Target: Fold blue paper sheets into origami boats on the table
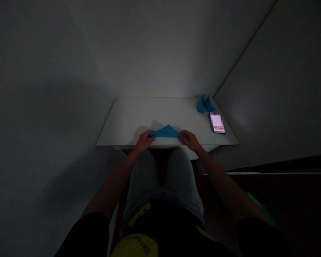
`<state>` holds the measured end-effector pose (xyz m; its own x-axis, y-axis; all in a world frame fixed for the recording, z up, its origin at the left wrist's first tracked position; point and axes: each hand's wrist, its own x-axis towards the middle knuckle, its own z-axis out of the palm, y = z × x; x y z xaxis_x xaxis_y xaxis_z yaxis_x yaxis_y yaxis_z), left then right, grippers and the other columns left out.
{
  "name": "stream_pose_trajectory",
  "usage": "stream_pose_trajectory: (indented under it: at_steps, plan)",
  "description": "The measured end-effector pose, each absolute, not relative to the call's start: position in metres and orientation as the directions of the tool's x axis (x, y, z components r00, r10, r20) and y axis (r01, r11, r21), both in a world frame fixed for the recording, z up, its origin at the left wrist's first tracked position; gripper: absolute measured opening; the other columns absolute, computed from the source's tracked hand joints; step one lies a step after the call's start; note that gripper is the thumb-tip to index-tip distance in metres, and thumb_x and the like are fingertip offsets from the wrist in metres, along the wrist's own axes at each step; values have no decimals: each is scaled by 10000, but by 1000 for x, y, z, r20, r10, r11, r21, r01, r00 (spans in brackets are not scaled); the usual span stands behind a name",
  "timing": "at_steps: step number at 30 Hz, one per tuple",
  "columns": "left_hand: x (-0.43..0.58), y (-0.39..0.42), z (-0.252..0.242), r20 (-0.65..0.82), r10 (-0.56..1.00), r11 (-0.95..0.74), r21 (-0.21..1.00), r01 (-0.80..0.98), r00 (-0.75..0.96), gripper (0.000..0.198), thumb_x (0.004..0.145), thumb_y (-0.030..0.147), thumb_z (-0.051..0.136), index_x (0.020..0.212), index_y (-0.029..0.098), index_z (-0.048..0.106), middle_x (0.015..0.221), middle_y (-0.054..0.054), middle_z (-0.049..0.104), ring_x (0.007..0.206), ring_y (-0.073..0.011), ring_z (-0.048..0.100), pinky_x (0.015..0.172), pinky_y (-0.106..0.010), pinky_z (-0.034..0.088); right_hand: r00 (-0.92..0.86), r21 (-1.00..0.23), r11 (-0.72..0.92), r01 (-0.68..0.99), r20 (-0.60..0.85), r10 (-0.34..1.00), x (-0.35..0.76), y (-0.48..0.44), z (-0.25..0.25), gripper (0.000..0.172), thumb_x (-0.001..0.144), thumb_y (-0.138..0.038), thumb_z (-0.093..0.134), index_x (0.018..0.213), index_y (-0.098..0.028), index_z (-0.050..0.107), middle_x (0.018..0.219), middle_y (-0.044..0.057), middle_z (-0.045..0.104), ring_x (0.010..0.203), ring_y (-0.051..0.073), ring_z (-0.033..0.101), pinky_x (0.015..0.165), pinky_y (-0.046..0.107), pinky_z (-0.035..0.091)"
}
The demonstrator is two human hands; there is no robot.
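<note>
A sheet of blue paper (pixel 167 131), folded into a wide, low triangle with its peak pointing away from me, is at the front part of the white desk. My left hand (pixel 146 139) pinches its left corner between thumb and fingers. At the opposite end, my right hand (pixel 189 139) grips the right corner the same way. The paper's long straight edge faces me. Its underside and the corners inside my fingers are hidden.
Folded blue paper pieces (pixel 205 104) stand at the desk's back right corner. In front of them lies a phone (pixel 217 123) with a lit, blurred screen. The white desk (pixel 133 110) meets walls at the back and right. The room is dim.
</note>
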<state>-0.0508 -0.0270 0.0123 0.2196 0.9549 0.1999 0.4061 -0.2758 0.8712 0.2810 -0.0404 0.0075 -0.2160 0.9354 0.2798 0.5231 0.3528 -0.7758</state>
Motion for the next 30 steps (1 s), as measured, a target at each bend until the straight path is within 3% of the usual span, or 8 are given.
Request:
stream_pose_trajectory:
  at_steps: [3, 6, 9, 13, 17, 25, 30]
  plan:
    - [-38, -19, 11, 175, 975, -212, 924, 319, 139, 285, 938, 401, 704, 1168, 235, 678, 765, 41, 677, 662, -133, 657, 682, -257, 532, -66, -895, 224, 386, 215, 974, 273, -29, 4, 372, 954, -601, 655, 1127, -272, 653, 840, 11, 714, 741, 219, 665, 733, 365, 542]
    - [-31, -17, 7, 176, 976, -205, 942, 267, 128, 238, 934, 423, 695, 1085, 241, 667, 818, 32, 683, 645, -111, 633, 675, -247, 522, -5, -918, 236, 320, 247, 969, 269, -19, -2, 383, 904, -612, 679, 1070, -272, 623, 877, 13, 707, 761, 205, 653, 752, 359, 555]
    - [-32, -17, 3, 173, 974, -207, 939, 274, 143, 258, 905, 456, 726, 1023, 226, 711, 935, -12, 733, 694, -120, 648, 699, -265, 535, 6, -909, 255, 330, 272, 962, 270, -18, -8, 349, 903, -579, 668, 1039, -258, 680, 1014, 55, 754, 870, 223, 678, 853, 396, 568]
    - [-35, -17, 0, 159, 976, -199, 927, 319, 148, 382, 799, 507, 842, 1029, 213, 762, 991, -48, 782, 803, -163, 694, 788, -307, 577, -26, -903, 228, 364, 234, 972, 274, -24, -9, 413, 891, -555, 704, 1165, -250, 754, 1081, 62, 785, 812, 211, 673, 816, 397, 579]
    - [-35, -18, 2, 168, 981, -190, 932, 309, 97, 414, 800, 547, 833, 1026, 203, 784, 1007, -68, 802, 818, -181, 718, 797, -330, 599, -43, -882, 248, 401, 252, 967, 273, -28, -5, 476, 863, -591, 758, 1194, -250, 789, 1078, 70, 786, 853, 227, 689, 829, 411, 590]
    - [-33, -18, 8, 126, 991, -136, 949, 285, 55, 441, 851, 597, 787, 990, 178, 788, 846, -61, 787, 734, -185, 733, 714, -314, 601, -64, -859, 238, 453, 235, 970, 271, -27, 1, 518, 890, -644, 743, 1231, -258, 802, 1102, 88, 791, 866, 237, 713, 841, 425, 610]
    - [-32, -17, 6, 122, 992, -121, 943, 311, 16, 444, 912, 605, 721, 1026, 178, 768, 740, -31, 757, 657, -174, 728, 659, -287, 566, -71, -848, 233, 475, 228, 971, 266, -26, 2, 520, 876, -647, 752, 1211, -252, 806, 1011, 79, 792, 801, 229, 695, 773, 404, 598]
